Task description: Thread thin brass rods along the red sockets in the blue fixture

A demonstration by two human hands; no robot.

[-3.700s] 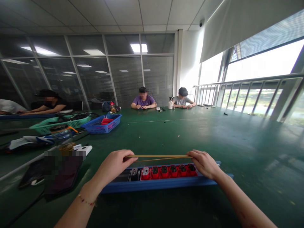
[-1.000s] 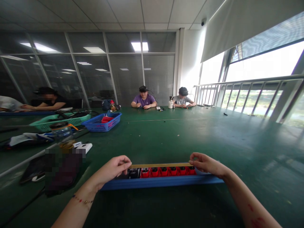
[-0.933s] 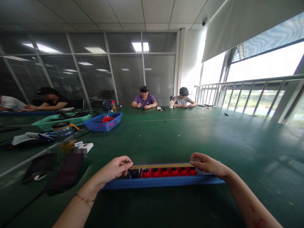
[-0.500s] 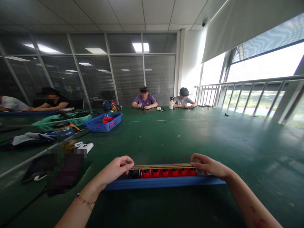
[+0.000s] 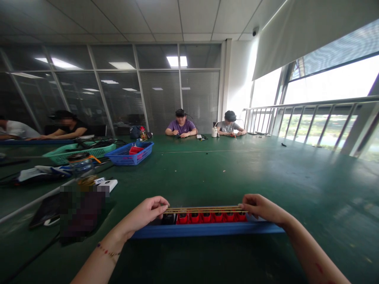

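Several thin yellowish sticks (image 5: pixel 204 210) stretch level between my hands, above a long blue tray (image 5: pixel 207 231). My left hand (image 5: pixel 151 211) pinches their left ends between thumb and fingers. At the other end, my right hand (image 5: pixel 259 208) is closed on the right ends. Inside the tray stands a row of small red bins (image 5: pixel 206 217) with dark contents too small to tell. A black item (image 5: pixel 169 219) sits at the row's left end, partly under the sticks.
To the left are a blue basket (image 5: pixel 130 157), a green basket (image 5: pixel 60 156), a lidded jar (image 5: pixel 81 165), a dark pouch (image 5: pixel 81 217) and a white device (image 5: pixel 110 185). Across the green table (image 5: pixel 237 173), several people sit working.
The view has shifted slightly, so the scene appears a little lower. Both hands still grip the sticks, which show a little more separated above the tray.
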